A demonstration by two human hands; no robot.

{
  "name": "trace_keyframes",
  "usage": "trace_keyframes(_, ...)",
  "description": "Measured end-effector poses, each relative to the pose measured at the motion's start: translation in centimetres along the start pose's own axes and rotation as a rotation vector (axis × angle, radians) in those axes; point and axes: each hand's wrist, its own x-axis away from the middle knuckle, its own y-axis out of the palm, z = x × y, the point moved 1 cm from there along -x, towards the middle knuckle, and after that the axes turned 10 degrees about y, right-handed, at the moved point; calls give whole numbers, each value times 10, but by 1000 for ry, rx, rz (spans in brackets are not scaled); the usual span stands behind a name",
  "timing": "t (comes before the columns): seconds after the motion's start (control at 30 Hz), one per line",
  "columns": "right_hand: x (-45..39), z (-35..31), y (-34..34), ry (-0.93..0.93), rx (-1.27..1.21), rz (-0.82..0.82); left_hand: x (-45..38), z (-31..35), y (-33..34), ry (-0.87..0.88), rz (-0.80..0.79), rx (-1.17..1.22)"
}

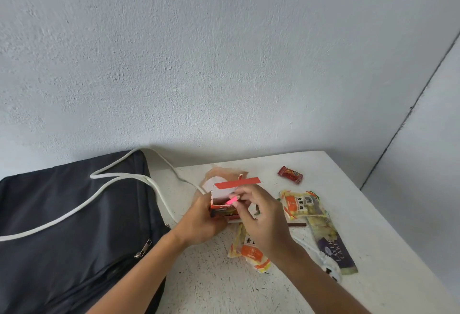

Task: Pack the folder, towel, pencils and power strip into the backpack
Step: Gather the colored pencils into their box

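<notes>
A dark backpack [62,214] lies flat at the left of the white table [211,279], zipper pull showing. A white power cord [112,182] loops across the backpack and runs on under my hands. My left hand [199,224] grips a small orange pencil box [221,205] whose red flap [237,182] stands open. My right hand [261,219] pinches a pink-tipped pencil [231,200] at the box's mouth. A brown pencil [297,224] lies on the table just right of my right hand. The folder is not in view.
A peach-coloured flat thing [219,173] lies behind the box; I cannot tell if it is the towel. Snack packets lie around: a red sweet [290,175], two yellow-orange packs [302,204] [249,254], a dark cake wrapper [333,246]. The wall stands close behind.
</notes>
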Motion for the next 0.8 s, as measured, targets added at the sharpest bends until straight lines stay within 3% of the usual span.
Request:
trace_keyframes(0.1,-7,-6,1,-35,110,2,3,-2,-6,-111,7,300)
trace_keyframes(0.3,-22,-10,14,11,249,-113,-2,7,-2,-150,100,490)
trace_keyframes(0.57,-40,-16,21,-66,519,-229,-8,10,-10,-187,239,437)
trace_keyframes(0.8,-54,-21,18,46,433,-281,-12,18,-10,-215,274,374)
